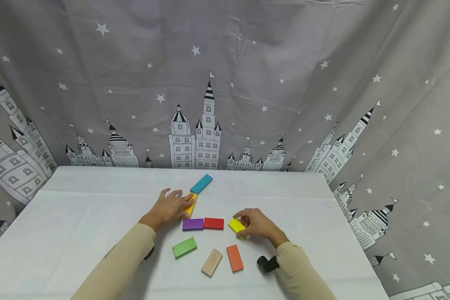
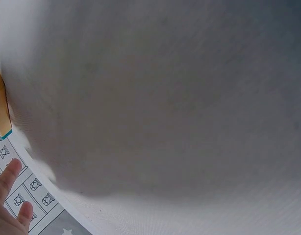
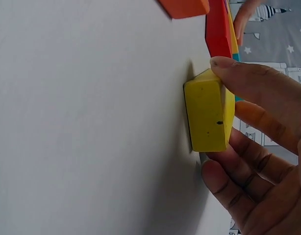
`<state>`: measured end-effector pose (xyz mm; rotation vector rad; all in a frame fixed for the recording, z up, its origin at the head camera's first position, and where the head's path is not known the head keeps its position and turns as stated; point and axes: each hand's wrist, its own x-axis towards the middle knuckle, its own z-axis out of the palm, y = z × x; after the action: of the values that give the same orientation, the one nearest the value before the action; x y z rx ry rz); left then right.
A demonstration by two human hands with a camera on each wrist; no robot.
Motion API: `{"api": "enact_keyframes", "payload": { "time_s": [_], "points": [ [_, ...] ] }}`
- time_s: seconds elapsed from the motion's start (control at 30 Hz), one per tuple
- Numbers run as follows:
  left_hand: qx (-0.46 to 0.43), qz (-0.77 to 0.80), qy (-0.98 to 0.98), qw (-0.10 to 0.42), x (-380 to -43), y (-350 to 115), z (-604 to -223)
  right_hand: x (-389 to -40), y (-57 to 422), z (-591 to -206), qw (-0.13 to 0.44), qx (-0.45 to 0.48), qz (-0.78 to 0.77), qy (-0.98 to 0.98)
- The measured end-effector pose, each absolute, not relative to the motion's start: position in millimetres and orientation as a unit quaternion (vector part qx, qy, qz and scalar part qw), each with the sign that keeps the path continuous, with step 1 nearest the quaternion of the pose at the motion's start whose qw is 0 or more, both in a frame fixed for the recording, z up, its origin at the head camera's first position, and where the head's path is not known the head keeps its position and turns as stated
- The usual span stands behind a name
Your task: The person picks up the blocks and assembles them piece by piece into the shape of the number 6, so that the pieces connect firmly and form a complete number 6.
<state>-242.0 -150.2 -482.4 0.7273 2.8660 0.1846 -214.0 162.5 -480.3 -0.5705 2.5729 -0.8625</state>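
My right hand (image 1: 258,224) pinches a bright yellow block (image 1: 236,226) between thumb and fingers, low over the white tabletop. Close up in the right wrist view, the thumb lies along one edge of that block (image 3: 205,115). On the other side, my left hand (image 1: 168,207) grips an amber block (image 1: 190,206) with its thumb and a finger, while other fingers stick out. The far end of the amber block meets a blue block (image 1: 201,184); its near end lies by a purple block (image 1: 193,225). A red block (image 1: 213,223) sits end to end with the purple one.
Nearer the front lie a green block (image 1: 184,248), a plain wooden block (image 1: 211,263) and an orange block (image 1: 234,258), spaced apart. Behind the white table (image 1: 97,196) hangs a grey curtain (image 1: 240,54) printed with castles and stars.
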Motion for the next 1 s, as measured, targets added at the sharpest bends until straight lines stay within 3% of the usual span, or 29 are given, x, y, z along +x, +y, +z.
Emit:
{"api": "enact_keyframes", "payload": {
  "time_s": [1.0],
  "points": [
    [0.256,0.064,0.961,0.079,-242.8,-153.2,-483.3,-214.4,154.5,-479.6,0.190,-0.227,-0.313,0.902]
  ]
}}
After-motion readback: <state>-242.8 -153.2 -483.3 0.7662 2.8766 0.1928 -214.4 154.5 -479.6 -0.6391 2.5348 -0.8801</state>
